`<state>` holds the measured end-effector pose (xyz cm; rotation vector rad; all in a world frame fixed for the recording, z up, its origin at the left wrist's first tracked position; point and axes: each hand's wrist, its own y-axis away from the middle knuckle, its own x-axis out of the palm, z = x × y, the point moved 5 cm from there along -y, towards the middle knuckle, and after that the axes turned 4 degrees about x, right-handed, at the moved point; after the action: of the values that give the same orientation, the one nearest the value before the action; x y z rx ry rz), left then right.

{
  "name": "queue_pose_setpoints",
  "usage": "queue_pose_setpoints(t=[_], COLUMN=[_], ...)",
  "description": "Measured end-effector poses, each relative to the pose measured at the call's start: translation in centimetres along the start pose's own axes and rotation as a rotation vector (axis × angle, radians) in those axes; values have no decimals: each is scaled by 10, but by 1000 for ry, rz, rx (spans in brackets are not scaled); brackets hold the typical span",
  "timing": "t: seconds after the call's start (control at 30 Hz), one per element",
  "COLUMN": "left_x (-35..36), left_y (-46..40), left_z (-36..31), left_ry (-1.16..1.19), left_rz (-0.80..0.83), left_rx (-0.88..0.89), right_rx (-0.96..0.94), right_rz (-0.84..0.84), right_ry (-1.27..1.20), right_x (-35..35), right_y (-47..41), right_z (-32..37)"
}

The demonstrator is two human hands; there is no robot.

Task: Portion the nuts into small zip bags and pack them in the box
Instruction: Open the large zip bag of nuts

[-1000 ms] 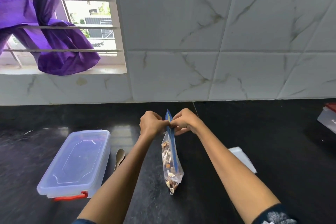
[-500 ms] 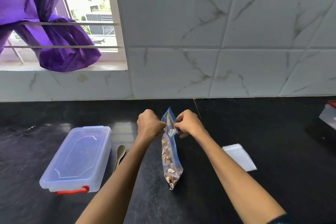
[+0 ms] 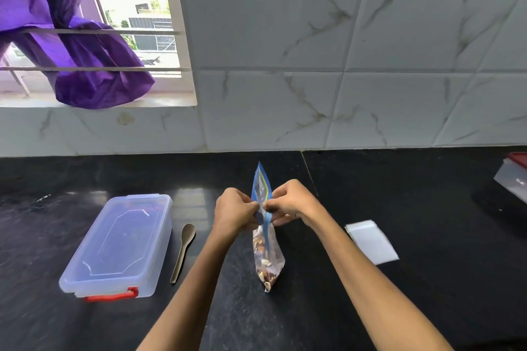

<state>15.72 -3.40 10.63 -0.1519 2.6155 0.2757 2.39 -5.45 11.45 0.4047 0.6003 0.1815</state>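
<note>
Marble-look wall tiles fill the back, and a window with a purple curtain sits off to one side. Below them runs a shiny black counter.

On the counter, out past the left arm, lies the clear box with its lid on and a red clip at the near end. A spoon lies just beside it, pointing away from the person. Near the right arm is a flat stack of small zip bags. No nuts are in them yet, it seems.

Between the two arms stands the big bag of nuts. It is tall and thin, with its bottom on the counter and its long side going up — the blue top reaches above the fingers. The left hand pinches the top on one side, and the right hand pinches it on the other. Both hands are just as near, one on each face of the bag. To open it, I think the hands must pull apart — left going left, right going right.
</note>
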Motion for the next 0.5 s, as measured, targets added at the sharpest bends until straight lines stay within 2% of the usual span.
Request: queue_pose_setpoints(t=[0.1, 0.17, 0.33, 0.43, 0.5], left_x=[-10, -13, -8, -5, -2], left_y=[0, 2, 7, 16, 23], left_z=[-1, -2, -2, 1, 5], left_ry=[-60, -75, -35, -8, 21], left_rz=[-130, -151, -186, -137, -12], left_rx=[39, 57, 92, 55, -20], right_rx=[10, 14, 72, 41, 33], right_rz=[-49, -61, 162, 123, 107], right_ry=[45, 95, 65, 25, 10], right_x=[-6, -8, 11, 11, 10], right_y=[-1, 1, 19, 22, 22], right_z=[-5, -5, -3, -3, -4])
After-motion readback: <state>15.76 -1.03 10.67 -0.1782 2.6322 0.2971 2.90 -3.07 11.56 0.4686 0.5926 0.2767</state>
